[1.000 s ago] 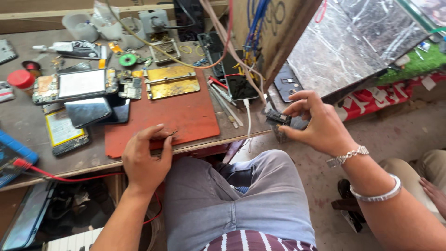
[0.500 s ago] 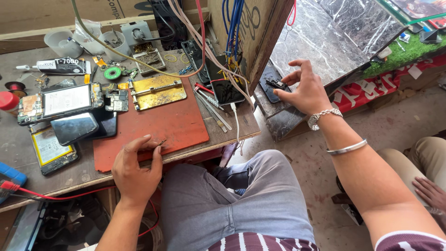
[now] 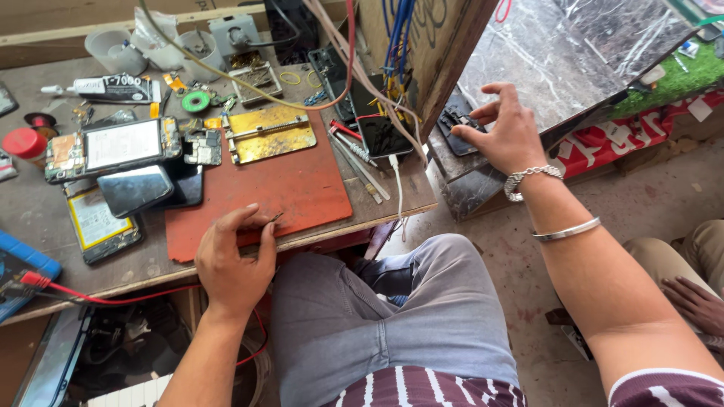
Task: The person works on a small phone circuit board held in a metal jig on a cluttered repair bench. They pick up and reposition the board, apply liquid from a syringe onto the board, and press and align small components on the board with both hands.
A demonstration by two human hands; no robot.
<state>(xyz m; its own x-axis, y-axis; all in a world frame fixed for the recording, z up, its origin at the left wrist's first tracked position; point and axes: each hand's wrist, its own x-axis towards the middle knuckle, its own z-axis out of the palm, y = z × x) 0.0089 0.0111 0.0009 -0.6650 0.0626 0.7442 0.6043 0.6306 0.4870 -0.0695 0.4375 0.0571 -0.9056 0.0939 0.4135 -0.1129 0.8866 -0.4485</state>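
Note:
My left hand [image 3: 234,256] rests at the front edge of a red work mat [image 3: 294,185] and pinches thin metal tweezers [image 3: 270,220] between its fingers. My right hand [image 3: 501,132] reaches out to the right of the bench, fingers spread, with fingertips touching a dark phone part [image 3: 456,120] that lies on a low dark ledge under a marbled panel. A chain bracelet and a metal bangle sit on that wrist.
On the mat lies a brass holding plate [image 3: 271,134]. Opened phones [image 3: 113,147], a battery, a glue tube [image 3: 105,89], cups and hanging cables [image 3: 392,45] crowd the bench. Another person's hand [image 3: 694,301] shows at the right edge. A red wire runs along the front left.
My right hand has lifted away from the bench corner and moved up and right to the ledge, setting the dark part there. My left hand has stayed at the mat's edge.

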